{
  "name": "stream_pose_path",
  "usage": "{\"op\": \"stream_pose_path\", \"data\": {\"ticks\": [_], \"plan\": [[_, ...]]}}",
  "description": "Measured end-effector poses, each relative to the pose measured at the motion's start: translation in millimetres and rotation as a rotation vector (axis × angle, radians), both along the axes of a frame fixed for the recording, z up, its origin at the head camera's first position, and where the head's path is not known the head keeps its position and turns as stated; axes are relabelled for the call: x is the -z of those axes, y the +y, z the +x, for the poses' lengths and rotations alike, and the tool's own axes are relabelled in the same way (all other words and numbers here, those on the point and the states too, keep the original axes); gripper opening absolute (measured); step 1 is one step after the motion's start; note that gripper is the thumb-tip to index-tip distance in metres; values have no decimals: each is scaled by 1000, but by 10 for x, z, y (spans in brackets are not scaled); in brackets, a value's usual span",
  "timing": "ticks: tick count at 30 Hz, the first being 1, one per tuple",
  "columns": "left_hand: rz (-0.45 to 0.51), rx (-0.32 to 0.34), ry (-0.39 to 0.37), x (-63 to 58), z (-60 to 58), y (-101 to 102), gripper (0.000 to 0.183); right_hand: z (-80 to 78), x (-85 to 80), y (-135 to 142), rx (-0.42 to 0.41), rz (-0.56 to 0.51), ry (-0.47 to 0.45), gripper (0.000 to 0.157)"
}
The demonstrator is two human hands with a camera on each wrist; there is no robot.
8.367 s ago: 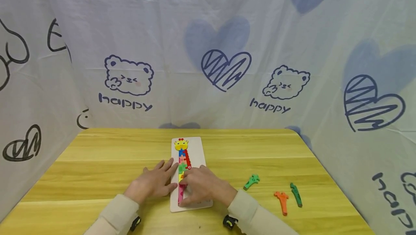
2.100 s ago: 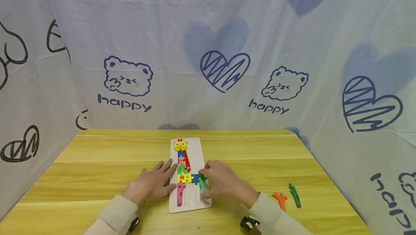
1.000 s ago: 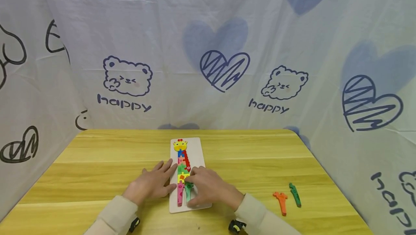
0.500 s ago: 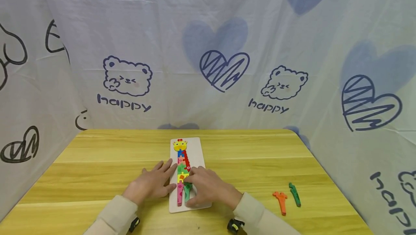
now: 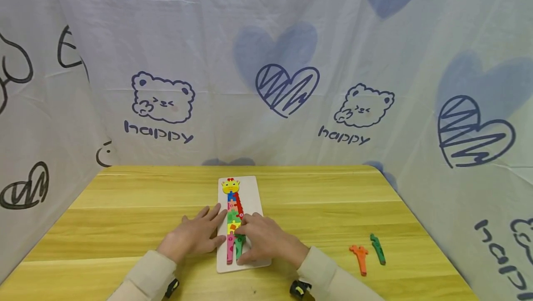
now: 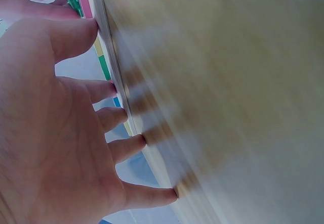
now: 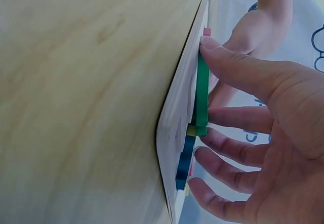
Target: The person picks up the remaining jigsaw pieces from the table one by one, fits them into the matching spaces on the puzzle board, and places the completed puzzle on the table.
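Note:
A pale puzzle board (image 5: pixel 250 190) lies flat on the table, carrying a giraffe made of coloured pieces under a yellow head (image 5: pixel 230 186). My right hand (image 5: pixel 270 238) pinches a green leg piece (image 5: pixel 238 248) between thumb and fingers, beside the pink leg piece (image 5: pixel 230 249). In the right wrist view the green piece stands up above the board surface, with a dark blue piece (image 7: pixel 185 163) just beyond it. My left hand (image 5: pixel 193 235) rests with fingers spread, fingertips and thumb at the board's left edge. My right hand hides the board's lower right part in the head view.
On the table's right side lie an orange piece (image 5: pixel 360 259) and a dark green piece (image 5: pixel 378 248). A printed cloth (image 5: pixel 225 107) hangs behind the table and along both sides.
The green piece lay right of the board, then was held at the board's right side under the blue piece. My right hand has shifted it left, beside the pink leg. My left hand stayed put.

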State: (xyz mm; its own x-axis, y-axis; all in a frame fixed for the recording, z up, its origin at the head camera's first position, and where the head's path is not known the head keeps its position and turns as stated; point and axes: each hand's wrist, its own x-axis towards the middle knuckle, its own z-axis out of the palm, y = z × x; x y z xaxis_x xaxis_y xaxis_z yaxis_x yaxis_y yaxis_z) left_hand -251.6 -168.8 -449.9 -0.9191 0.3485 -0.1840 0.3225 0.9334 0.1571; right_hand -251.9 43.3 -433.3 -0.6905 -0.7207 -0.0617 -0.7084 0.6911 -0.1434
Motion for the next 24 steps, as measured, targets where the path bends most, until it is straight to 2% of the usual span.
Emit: {"op": "stream_pose_path", "data": {"ticks": [16,24], "plan": [[-6,8,-7,-25,-4,-8,70,-43,13,-6,49,-24,-40,72],[-1,13,-7,-36,2,-14,70,-3,4,52,17,-27,20,71]]}}
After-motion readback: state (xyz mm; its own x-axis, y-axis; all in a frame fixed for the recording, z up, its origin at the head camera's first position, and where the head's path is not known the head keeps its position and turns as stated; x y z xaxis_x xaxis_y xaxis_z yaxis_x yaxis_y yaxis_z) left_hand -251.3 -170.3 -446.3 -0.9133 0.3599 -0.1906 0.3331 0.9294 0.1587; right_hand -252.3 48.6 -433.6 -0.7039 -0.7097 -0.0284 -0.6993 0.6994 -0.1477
